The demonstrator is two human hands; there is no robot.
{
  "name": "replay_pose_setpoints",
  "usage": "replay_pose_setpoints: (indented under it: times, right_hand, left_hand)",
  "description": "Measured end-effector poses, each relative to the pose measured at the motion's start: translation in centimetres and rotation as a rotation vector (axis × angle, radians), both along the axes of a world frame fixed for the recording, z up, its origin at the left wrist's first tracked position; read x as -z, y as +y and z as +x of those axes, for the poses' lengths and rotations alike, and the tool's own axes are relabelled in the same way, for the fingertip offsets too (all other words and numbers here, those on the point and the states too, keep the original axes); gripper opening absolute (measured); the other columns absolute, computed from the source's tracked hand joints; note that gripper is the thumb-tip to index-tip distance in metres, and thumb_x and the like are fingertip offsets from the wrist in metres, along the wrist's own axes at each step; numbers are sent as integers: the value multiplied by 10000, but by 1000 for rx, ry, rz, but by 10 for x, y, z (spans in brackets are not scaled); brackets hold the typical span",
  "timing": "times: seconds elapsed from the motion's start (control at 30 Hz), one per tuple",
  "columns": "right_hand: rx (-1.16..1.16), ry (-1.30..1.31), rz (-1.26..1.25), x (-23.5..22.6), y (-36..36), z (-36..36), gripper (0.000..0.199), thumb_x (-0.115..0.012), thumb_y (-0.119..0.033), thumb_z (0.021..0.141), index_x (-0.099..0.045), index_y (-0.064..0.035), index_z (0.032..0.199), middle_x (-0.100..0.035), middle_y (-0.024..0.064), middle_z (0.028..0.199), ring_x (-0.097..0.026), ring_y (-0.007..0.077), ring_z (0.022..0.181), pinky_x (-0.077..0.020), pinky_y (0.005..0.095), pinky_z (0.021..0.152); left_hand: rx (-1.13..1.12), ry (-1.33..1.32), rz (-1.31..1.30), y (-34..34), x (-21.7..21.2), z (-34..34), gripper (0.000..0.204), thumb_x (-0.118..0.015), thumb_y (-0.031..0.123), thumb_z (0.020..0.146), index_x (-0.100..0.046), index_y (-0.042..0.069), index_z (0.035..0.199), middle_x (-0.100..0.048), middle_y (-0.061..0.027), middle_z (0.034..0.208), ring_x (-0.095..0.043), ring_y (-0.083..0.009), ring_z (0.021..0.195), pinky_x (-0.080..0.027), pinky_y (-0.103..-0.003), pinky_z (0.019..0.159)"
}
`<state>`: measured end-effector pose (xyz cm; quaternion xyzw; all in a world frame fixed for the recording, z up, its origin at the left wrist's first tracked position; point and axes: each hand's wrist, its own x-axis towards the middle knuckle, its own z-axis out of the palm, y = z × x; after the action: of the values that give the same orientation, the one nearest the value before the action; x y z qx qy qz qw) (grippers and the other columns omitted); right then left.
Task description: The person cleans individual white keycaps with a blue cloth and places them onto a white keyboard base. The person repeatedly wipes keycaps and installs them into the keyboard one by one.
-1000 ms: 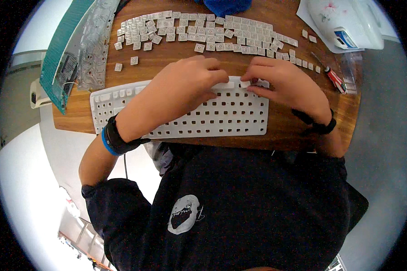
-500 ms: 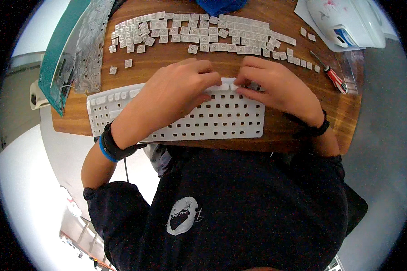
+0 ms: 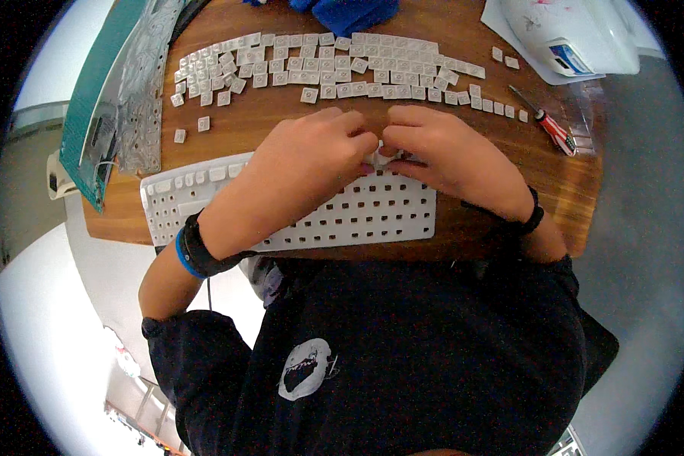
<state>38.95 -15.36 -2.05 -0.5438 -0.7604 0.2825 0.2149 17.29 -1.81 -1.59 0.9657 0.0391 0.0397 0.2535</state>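
We saw both hands meeting over the top edge of the white keyboard frame (image 3: 289,209), approx centre of frame. Left hand (image 3: 308,163) had fingers curled in, tips pinched on a small white keycap (image 3: 382,150); right hand (image 3: 448,156) likewise curled, thumb and forefinger closed on the same cap from 3 o'clock. The cap sat right at the frame's upper edge, betw the two sets of fingertips, mostly hidden.

Risks, our judgement:
- The cap could slip out of the pinch and drop among the loose keycaps (image 3: 342,68) laid in rows at 12 o'clock, so it'd get mixed up w/ the others.
- Pressing it in crooked could jam or snap a clip; we couldn't see the socket under the fingers.
- A wrist or sleeve could sweep the rows, esp the stray caps (image 3: 203,123) at 10 o'clock near the table (image 3: 562,197) edge.
- The red-handled screwdriver (image 3: 547,125) at 2 o'clock lay near the edge and could roll off if nudged.

Pkgs / labels:
- White rounded appliance-like thing (image 3: 577,34) at 1 o'clock, w/ a small blue label on its side; text not legible.
- Teal cutting mat (image 3: 99,99) at 10 o'clock w/ a clear dotted membrane sheet (image 3: 140,91) lying on it.
- Blue cloth (image 3: 349,11) at 12 o'clock.
- No signs seen.
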Motion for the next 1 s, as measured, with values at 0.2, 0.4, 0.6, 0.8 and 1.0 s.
replay_pose_setpoints:
  times: [0.2, 0.4, 0.6, 0.8, 1.0]
  right_hand:
    - [25, 89, -103, -4, 5, 8, 192, -802, -76, 854, -687, -20, 998, -640, 162, 1022, -666, 405, 1009, -560, 495, 872]
    - [61, 77, -92, -2, 5, 3, 176, -809, -68, 849, -698, -27, 980, -643, 148, 982, -674, 390, 967, -555, 489, 813]
    - [30, 80, -201, 0, 17, 5, 182, -798, -108, 847, -703, -23, 977, -671, 169, 1008, -686, 419, 999, -568, 502, 862]
    - [0, 132, -217, 0, 17, 10, 166, -797, -114, 878, -732, -32, 1006, -681, 160, 1006, -693, 409, 997, -570, 494, 854]
    - [147, -33, 16, -8, 23, 49, 159, -793, -153, 921, -753, -54, 1039, -704, 148, 1009, -711, 389, 978, -583, 477, 837]
  left_hand:
    - [63, -3, -38, 9, 4, 12, 185, -767, 170, 889, -696, 66, 1026, -684, -122, 1033, -713, -377, 983, -603, -493, 806]
    - [93, 57, -73, 17, -2, 16, 143, -747, 148, 891, -705, 67, 1001, -695, -127, 1017, -716, -389, 976, -596, -500, 795]
    - [111, 35, -118, 26, -2, 14, 147, -747, 141, 889, -707, 66, 1009, -701, -134, 1002, -725, -398, 916, -594, -508, 754]
    - [124, -8, -138, 26, 2, 13, 179, -763, 149, 881, -711, 72, 1035, -701, -134, 1002, -728, -396, 903, -598, -504, 742]
    - [114, 15, -108, 22, 4, 11, 231, -751, 175, 903, -750, 114, 1125, -688, -119, 1010, -729, -365, 942, -604, -486, 752]
